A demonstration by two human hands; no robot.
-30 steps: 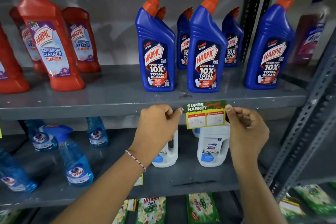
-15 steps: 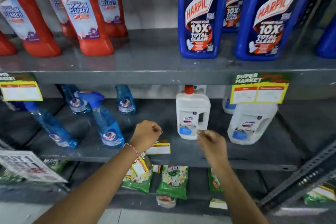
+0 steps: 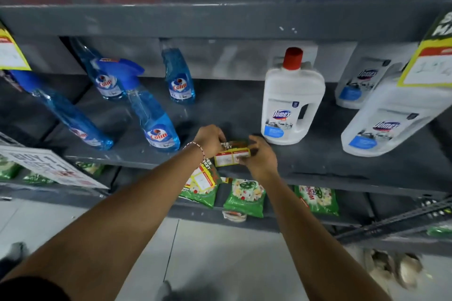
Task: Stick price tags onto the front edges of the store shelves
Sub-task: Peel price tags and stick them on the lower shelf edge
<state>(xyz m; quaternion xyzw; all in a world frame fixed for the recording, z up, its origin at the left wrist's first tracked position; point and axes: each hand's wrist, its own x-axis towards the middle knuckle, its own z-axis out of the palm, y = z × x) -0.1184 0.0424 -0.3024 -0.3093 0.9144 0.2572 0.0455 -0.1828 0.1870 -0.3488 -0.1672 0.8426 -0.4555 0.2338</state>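
A yellow, green and red price tag [image 3: 231, 155] lies at the front of the middle grey shelf [image 3: 318, 166]. My left hand [image 3: 211, 139] pinches its left end and my right hand [image 3: 259, 156] pinches its right end. More price tags [image 3: 201, 177] hang below my left wrist, over the shelf's front edge. On the upper shelf's front edge [image 3: 220, 22], one stuck tag [image 3: 430, 56] hangs at the far right and another tag [image 3: 11, 51] at the far left.
Blue Colin spray bottles [image 3: 156, 120] stand left of my hands, white Domex jugs [image 3: 291, 102] to the right. Green Wheel detergent packets [image 3: 244, 197] lie on the shelf below. A white offer sign [image 3: 46, 164] juts out at the left. Pale floor tiles below.
My view has dropped from the upper shelf to the middle one. Both hands left the tag stuck on the upper edge, moved down, and now hold another tag between them.
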